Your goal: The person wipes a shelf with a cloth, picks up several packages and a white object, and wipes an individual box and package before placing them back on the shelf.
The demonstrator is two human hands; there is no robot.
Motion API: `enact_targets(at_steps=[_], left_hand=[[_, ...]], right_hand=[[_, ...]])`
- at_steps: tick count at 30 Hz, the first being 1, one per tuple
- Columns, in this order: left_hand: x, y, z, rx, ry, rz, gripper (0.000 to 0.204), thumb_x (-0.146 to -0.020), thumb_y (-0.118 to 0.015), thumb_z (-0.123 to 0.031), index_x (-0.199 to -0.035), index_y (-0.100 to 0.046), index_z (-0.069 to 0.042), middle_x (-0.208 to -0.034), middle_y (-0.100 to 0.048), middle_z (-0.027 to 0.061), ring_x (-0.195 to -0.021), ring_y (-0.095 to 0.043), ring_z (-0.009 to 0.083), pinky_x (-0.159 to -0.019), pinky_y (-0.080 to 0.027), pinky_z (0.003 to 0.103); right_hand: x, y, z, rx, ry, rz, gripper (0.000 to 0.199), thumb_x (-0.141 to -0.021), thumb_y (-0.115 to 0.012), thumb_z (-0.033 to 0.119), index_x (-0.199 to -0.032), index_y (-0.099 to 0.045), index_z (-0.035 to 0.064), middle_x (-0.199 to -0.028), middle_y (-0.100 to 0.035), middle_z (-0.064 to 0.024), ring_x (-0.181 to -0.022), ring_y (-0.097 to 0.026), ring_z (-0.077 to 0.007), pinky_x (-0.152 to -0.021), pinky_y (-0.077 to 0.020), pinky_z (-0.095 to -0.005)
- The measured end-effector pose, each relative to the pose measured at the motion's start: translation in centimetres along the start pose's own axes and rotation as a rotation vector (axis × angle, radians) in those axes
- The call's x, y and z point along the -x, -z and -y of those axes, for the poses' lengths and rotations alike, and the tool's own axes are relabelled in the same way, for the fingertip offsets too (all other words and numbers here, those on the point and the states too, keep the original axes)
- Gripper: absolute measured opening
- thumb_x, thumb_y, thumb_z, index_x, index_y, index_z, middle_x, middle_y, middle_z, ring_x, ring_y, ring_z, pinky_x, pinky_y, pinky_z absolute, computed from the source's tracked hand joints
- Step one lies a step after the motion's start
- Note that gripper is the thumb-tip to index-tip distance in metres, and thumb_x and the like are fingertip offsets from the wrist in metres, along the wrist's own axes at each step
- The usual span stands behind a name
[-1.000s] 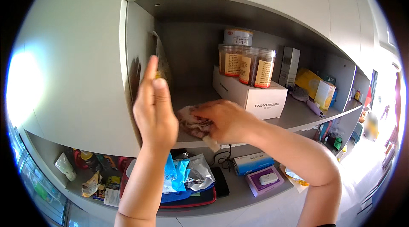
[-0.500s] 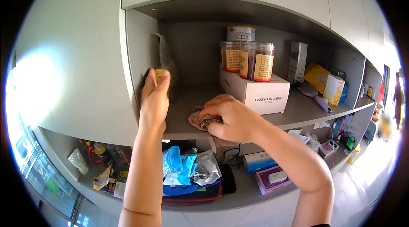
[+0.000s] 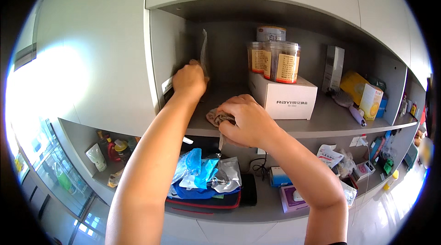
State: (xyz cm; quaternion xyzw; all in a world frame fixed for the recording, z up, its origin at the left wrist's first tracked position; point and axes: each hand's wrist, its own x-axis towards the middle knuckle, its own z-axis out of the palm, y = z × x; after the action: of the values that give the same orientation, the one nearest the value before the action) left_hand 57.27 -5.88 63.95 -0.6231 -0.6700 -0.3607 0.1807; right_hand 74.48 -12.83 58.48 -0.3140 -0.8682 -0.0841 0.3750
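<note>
My left hand (image 3: 190, 79) reaches deep into the left side of the open shelf (image 3: 294, 126), its fingers curled round a clear plastic bag (image 3: 204, 47). The bag's upper edge stands above the knuckles; its lower part is hidden by the hand. A dark, flat thing with a white strip (image 3: 166, 85) stands against the left wall beside my wrist. Near the shelf's front edge, my right hand (image 3: 245, 118) is closed on a bunched brownish cloth (image 3: 214, 117), pressing it to the surface. One end of the cloth hangs over the edge.
Right of my hands, a white box (image 3: 287, 100) bears clear tubs (image 3: 287, 63) and a can (image 3: 271, 33). A purple-handled brush (image 3: 356, 115) and an orange-and-white carton (image 3: 370, 101) lie farther right. Below, blue and silver packets (image 3: 227, 173) and a purple box (image 3: 291, 199) fill the lower shelf.
My left hand has moved deeper and rightward, and the plastic bag has come away from the left wall, uncovering the white-striped thing. The right hand stays on the cloth.
</note>
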Motion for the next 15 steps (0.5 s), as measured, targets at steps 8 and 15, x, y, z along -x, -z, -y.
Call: enact_targets(at_steps=[8,15], left_hand=[[3.6,4.1,0.5,0.153,-0.028,-0.157,0.042,-0.079,-0.063,-0.020,-0.113,-0.052,0.002,-0.091,-0.064,0.0271,-0.090,-0.063,0.0416,-0.080,-0.050,0.046],[7.7,7.7,2.2,0.116,-0.206,-0.464,0.035,-0.082,-0.061,-0.015,-0.110,-0.048,0.001,-0.069,-0.064,0.0201,-0.065,-0.064,0.0391,-0.062,-0.053,0.045]], right_hand=[[0.6,-0.1,-1.0,-0.090,0.147,-0.064,0.030,-0.074,-0.054,0.013,-0.099,-0.064,0.0004,-0.099,-0.064,-0.0205,-0.099,-0.056,-0.0379,-0.088,-0.0455,-0.0437],[-3.7,-1.3,-0.5,-0.055,0.033,-0.007,0.022,-0.079,-0.058,0.011,-0.097,-0.065,0.0013,-0.096,-0.064,-0.0199,-0.095,-0.059,-0.0374,-0.085,-0.0459,-0.0418]])
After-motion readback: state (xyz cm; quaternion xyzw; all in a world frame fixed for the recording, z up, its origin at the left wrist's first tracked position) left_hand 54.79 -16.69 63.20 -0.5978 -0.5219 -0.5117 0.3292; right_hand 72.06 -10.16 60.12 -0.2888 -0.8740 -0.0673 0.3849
